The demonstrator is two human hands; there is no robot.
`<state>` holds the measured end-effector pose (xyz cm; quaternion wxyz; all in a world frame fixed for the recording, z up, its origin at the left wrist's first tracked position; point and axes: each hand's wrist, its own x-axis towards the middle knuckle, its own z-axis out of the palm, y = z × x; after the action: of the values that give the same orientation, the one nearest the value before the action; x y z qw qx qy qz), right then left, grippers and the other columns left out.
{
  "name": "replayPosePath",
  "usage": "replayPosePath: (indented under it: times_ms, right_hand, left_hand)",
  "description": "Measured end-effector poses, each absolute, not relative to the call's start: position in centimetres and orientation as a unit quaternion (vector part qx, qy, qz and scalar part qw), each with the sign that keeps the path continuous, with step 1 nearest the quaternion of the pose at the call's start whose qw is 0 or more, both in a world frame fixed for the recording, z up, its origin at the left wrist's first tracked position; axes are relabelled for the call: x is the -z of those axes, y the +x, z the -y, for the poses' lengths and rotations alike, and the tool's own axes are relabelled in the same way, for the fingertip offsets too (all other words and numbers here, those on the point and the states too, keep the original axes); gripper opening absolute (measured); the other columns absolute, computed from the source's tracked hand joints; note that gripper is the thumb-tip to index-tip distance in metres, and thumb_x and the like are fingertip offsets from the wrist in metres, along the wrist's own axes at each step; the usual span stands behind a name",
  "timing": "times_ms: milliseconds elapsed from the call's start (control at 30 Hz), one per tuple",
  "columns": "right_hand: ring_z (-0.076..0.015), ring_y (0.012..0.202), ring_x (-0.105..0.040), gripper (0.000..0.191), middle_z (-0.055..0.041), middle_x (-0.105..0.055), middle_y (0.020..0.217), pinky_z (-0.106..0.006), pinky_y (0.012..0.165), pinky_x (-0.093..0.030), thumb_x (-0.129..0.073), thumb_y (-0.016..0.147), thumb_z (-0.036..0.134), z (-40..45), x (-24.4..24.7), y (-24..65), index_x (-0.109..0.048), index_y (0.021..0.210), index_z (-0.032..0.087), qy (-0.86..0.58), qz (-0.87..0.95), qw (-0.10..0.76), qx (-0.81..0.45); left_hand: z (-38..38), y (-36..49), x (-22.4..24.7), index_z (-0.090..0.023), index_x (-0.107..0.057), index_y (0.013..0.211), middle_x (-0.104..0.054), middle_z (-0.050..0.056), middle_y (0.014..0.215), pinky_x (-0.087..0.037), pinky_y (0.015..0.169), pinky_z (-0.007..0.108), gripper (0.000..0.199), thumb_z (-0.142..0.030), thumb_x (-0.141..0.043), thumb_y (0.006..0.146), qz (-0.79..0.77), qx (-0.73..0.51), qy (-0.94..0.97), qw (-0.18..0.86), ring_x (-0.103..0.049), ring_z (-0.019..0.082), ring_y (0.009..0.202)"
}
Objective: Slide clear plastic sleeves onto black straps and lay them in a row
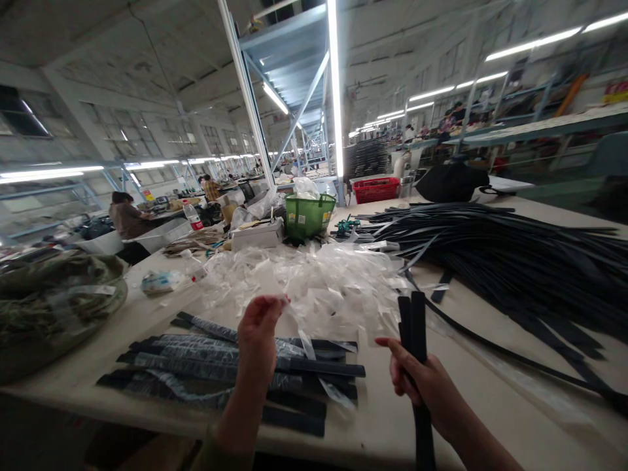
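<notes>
My right hand [417, 383] was clamped around two black straps [412, 324], upright above the desk's [471, 366] near edge. My left hand [258, 337] pinched a clear plastic sleeve [275, 288] over the bagged straps [220, 366]. I judged the thin sleeve could slip or tear under a careless tug. No writing was legible.

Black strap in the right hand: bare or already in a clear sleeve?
Bare, as far as shows. The black strap stands matte and uncovered above the right hand; the left hand pinches a clear plastic sleeve, apart from it.
</notes>
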<state>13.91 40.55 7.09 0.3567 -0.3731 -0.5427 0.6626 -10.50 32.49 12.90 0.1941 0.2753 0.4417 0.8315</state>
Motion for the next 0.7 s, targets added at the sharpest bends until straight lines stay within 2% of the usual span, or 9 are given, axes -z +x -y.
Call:
replayPosePath:
  times_ms: [67,167,233,333,433,500,567,633,700]
  right_hand:
    - [-0.0045,0.036,-0.031,0.06,0.0035,-0.054,0.048,-0.02,0.039,-0.025,-0.058,0.084,0.065,-38.4,-7.9,13.7,-0.067,0.102,0.008,-0.315,0.561,0.272,-0.715]
    - [-0.004,0.033,-0.027,0.058,0.004,-0.052,0.045,-0.02,0.036,-0.015,-0.049,0.09,0.063,-35.1,-8.1,12.0,-0.066,0.1,0.009,-0.23,0.561,0.169,-0.777]
    - [-0.0041,0.033,-0.027,0.057,0.0053,-0.048,0.044,-0.02,0.035,-0.012,-0.049,0.088,0.066,-33.6,-8.0,10.7,-0.064,0.089,0.012,-0.206,0.529,0.156,-0.808]
    - [-0.0032,0.037,-0.026,0.049,0.0087,-0.04,0.047,-0.018,0.036,-0.016,-0.067,0.076,0.063,-32.7,-7.9,9.4,-0.054,0.072,0.016,-0.222,0.492,0.165,-0.825]
    - [-0.004,0.04,-0.031,0.049,0.0084,-0.042,0.047,-0.018,0.038,-0.022,-0.077,0.066,0.06,-32.7,-8.1,9.0,-0.053,0.071,0.017,-0.254,0.523,0.171,-0.796]
    - [-0.0053,0.039,-0.035,0.048,0.0065,-0.045,0.046,-0.019,0.039,-0.025,-0.073,0.068,0.062,-32.9,-8.2,9.0,-0.055,0.069,0.017,-0.272,0.562,0.187,-0.758]
    - [-0.0061,0.038,-0.035,0.045,0.0057,-0.047,0.044,-0.02,0.038,-0.025,-0.069,0.071,0.061,-33.1,-8.1,9.1,-0.058,0.069,0.017,-0.29,0.599,0.207,-0.717]
    - [-0.0064,0.037,-0.035,0.041,0.0055,-0.048,0.043,-0.02,0.038,-0.024,-0.068,0.073,0.057,-33.2,-8.0,9.1,-0.061,0.071,0.016,-0.306,0.622,0.222,-0.686]
    - [-0.0065,0.037,-0.036,0.038,0.0054,-0.049,0.043,-0.02,0.038,-0.024,-0.067,0.074,0.053,-33.3,-7.9,9.2,-0.063,0.075,0.016,-0.319,0.627,0.235,-0.671]
  left_hand:
    - [-30.5,-8.1,-11.7,-0.02,-0.07,0.08,-0.075,0.003,0.086,-0.051,0.091,0.034,0.026,-0.037,-0.083,0.066,-0.461,-0.81,0.307,0.192,-0.068,0.021,0.089]
    - [-27.2,-4.9,-9.1,-0.024,-0.076,0.08,-0.074,0.007,0.098,-0.051,0.091,0.038,0.016,-0.038,-0.08,0.071,-0.526,-0.752,0.356,0.176,-0.065,0.027,0.098]
    - [-25.3,-3.4,-7.7,-0.027,-0.078,0.072,-0.071,0.009,0.104,-0.05,0.093,0.041,0.015,-0.041,-0.079,0.072,-0.541,-0.728,0.39,0.157,-0.062,0.03,0.103]
    - [-23.2,-2.3,-6.5,-0.031,-0.078,0.064,-0.07,0.011,0.104,-0.046,0.099,0.044,0.018,-0.045,-0.076,0.074,-0.54,-0.7,0.45,0.129,-0.058,0.033,0.11]
    - [-21.8,-2.0,-5.8,-0.031,-0.08,0.072,-0.069,0.011,0.111,-0.042,0.104,0.043,0.015,-0.046,-0.077,0.073,-0.559,-0.71,0.406,0.14,-0.057,0.032,0.114]
    - [-21.0,-2.0,-5.4,-0.029,-0.079,0.091,-0.067,0.012,0.119,-0.046,0.099,0.042,0.03,-0.052,-0.075,0.073,-0.568,-0.719,0.333,0.223,-0.059,0.033,0.111]
    - [-20.3,-2.1,-5.0,-0.023,-0.075,0.106,-0.071,0.013,0.11,-0.049,0.089,0.04,0.05,-0.06,-0.072,0.072,-0.554,-0.683,0.301,0.368,-0.063,0.032,0.1]
    - [-19.5,-2.1,-4.6,-0.018,-0.076,0.102,-0.074,0.012,0.091,-0.049,0.079,0.036,0.056,-0.063,-0.072,0.07,-0.535,-0.601,0.318,0.501,-0.065,0.028,0.084]
    - [-18.9,-2.3,-4.4,-0.015,-0.078,0.09,-0.073,0.01,0.08,-0.046,0.072,0.032,0.049,-0.059,-0.072,0.071,-0.553,-0.523,0.347,0.548,-0.062,0.023,0.075]
